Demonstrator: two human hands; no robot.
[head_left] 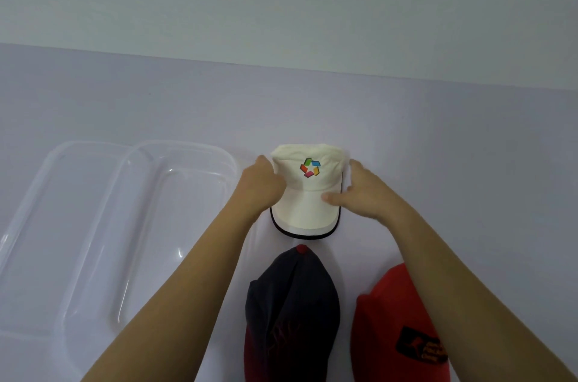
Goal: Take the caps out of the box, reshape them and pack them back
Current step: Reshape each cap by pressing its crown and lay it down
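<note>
Head view, white cap (308,193) on the table (438,137), left hand (261,187) and right hand (364,190) cupping its sides, fingers loosely spread, clear box (125,225) left of the left hand, navy cap (292,303) and red cap (391,312) nearer than both hands

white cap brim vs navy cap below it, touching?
Apart. The head view shows a strip of bare table between the white cap brim's dark edge and the navy cap with its red top button.
</note>
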